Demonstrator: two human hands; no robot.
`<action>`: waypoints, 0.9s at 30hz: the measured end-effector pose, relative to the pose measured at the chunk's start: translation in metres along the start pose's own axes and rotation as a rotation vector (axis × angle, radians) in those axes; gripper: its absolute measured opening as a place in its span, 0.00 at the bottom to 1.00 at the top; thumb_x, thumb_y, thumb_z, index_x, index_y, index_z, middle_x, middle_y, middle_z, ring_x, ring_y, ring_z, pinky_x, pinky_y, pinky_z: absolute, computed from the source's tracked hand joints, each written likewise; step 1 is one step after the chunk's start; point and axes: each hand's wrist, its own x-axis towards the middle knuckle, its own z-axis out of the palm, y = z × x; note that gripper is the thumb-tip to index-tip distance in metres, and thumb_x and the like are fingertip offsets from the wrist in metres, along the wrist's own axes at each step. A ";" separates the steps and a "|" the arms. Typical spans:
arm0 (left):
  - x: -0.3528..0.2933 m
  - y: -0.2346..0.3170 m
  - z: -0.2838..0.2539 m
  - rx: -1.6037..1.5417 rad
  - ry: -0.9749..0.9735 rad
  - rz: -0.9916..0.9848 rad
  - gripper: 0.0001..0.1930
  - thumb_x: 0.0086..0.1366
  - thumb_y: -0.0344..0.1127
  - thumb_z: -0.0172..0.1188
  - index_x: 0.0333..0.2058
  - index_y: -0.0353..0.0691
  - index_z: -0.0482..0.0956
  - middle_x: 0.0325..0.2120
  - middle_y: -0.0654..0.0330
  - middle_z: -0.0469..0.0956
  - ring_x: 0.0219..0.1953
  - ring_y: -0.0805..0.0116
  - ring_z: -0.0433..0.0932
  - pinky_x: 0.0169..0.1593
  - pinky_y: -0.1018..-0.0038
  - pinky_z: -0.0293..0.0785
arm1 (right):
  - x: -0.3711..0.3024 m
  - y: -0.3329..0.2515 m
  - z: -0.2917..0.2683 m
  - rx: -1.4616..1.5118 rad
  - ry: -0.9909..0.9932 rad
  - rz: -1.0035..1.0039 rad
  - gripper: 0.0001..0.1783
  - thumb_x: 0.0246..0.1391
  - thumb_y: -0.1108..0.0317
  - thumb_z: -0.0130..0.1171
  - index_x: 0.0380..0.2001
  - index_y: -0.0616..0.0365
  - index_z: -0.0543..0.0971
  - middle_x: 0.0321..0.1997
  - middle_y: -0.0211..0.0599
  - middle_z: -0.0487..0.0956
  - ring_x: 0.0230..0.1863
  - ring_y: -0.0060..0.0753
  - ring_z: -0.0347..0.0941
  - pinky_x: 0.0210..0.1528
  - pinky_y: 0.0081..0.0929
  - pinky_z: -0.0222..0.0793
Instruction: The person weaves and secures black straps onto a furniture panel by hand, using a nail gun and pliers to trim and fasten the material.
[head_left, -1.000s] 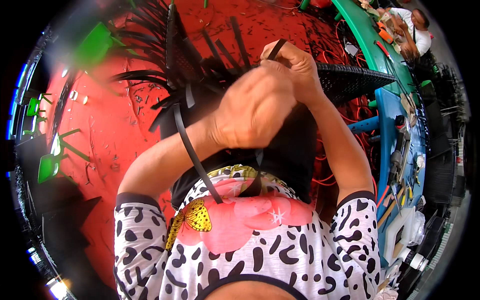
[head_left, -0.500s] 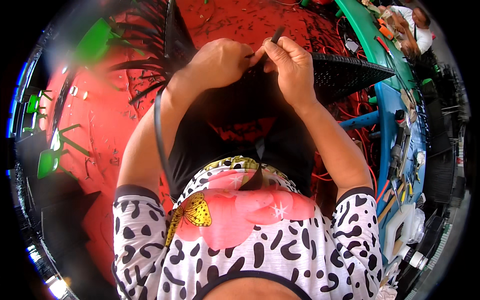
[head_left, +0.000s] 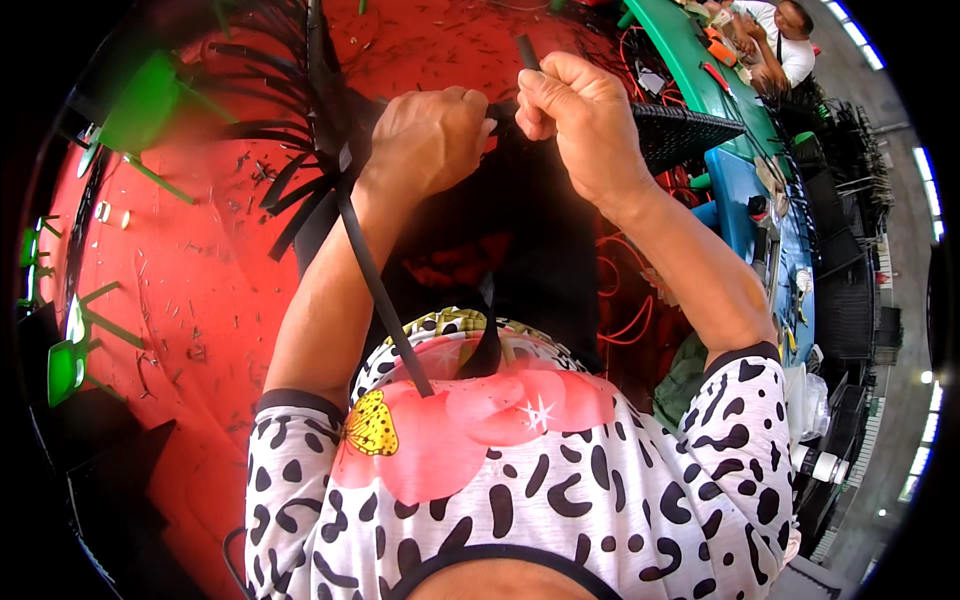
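My right hand [head_left: 585, 115] is closed, pinching a flat black strip [head_left: 527, 52] whose end sticks up above the thumb. To its left, my left hand [head_left: 430, 140] is curled with its back toward me at the edge of a black woven piece. Its fingertips are mostly hidden, so what it grips cannot be made out. The woven piece [head_left: 690, 133] reaches out past my right wrist. Loose black strips [head_left: 285, 150] fan out beside my left hand. One longer strip [head_left: 375, 280] crosses my left forearm and ends against my patterned shirt.
Red floor covering [head_left: 190, 330] with dark scraps lies around me. At right stand a green table [head_left: 665, 45] and a blue table [head_left: 735, 215] with tools. A person in white [head_left: 785, 45] sits beyond the green table. A green stool [head_left: 150, 105] is at left.
My hands have drawn further apart, with the right still holding its strip. The long strip by my left arm now slants down onto my shirt. The whole view has turned slightly.
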 end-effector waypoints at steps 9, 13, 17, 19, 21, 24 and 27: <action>-0.006 0.005 -0.004 0.059 0.048 0.019 0.10 0.54 0.39 0.59 0.31 0.39 0.74 0.26 0.59 0.76 0.30 0.57 0.76 0.31 0.63 0.71 | 0.056 0.005 0.008 -0.312 -0.073 0.041 0.14 0.53 0.70 0.51 0.16 0.63 0.71 0.15 0.34 0.73 0.20 0.22 0.69 0.27 0.22 0.66; -0.004 0.010 -0.009 0.070 -0.017 -0.031 0.10 0.54 0.39 0.58 0.31 0.39 0.73 0.25 0.58 0.75 0.29 0.57 0.76 0.32 0.63 0.71 | 0.074 0.029 -0.001 -0.454 -0.046 -0.021 0.14 0.52 0.68 0.52 0.16 0.64 0.71 0.16 0.37 0.74 0.20 0.28 0.72 0.24 0.27 0.68; -0.005 0.010 -0.007 0.074 0.030 -0.008 0.10 0.53 0.38 0.59 0.30 0.39 0.73 0.24 0.58 0.75 0.29 0.56 0.76 0.32 0.64 0.72 | 0.085 0.049 -0.003 -0.439 -0.107 0.078 0.12 0.52 0.67 0.54 0.19 0.63 0.73 0.17 0.34 0.73 0.21 0.25 0.70 0.25 0.24 0.65; -0.006 0.011 -0.008 0.074 0.020 -0.006 0.10 0.53 0.37 0.60 0.30 0.39 0.72 0.24 0.58 0.75 0.28 0.56 0.76 0.32 0.65 0.72 | 0.091 0.058 -0.003 -0.411 -0.159 0.085 0.14 0.54 0.65 0.53 0.18 0.60 0.72 0.17 0.30 0.72 0.21 0.20 0.67 0.24 0.20 0.63; -0.004 0.011 -0.008 0.074 0.012 -0.006 0.10 0.52 0.37 0.60 0.30 0.39 0.72 0.23 0.58 0.74 0.28 0.57 0.76 0.32 0.65 0.72 | 0.093 0.059 -0.001 -0.564 -0.231 0.131 0.14 0.52 0.64 0.55 0.18 0.61 0.73 0.16 0.30 0.72 0.20 0.21 0.68 0.25 0.22 0.64; -0.005 0.012 -0.012 0.064 0.038 -0.002 0.10 0.51 0.35 0.61 0.30 0.39 0.72 0.22 0.59 0.74 0.27 0.57 0.75 0.32 0.65 0.72 | 0.098 0.057 0.003 -0.665 -0.326 0.123 0.14 0.50 0.64 0.56 0.17 0.60 0.73 0.15 0.31 0.71 0.18 0.22 0.66 0.24 0.25 0.63; -0.007 0.020 -0.011 0.042 0.084 0.009 0.11 0.49 0.34 0.61 0.31 0.39 0.72 0.21 0.59 0.73 0.26 0.58 0.75 0.31 0.66 0.71 | 0.094 0.049 0.005 -0.831 -0.446 0.139 0.14 0.49 0.64 0.57 0.15 0.60 0.73 0.15 0.31 0.71 0.18 0.23 0.64 0.24 0.27 0.61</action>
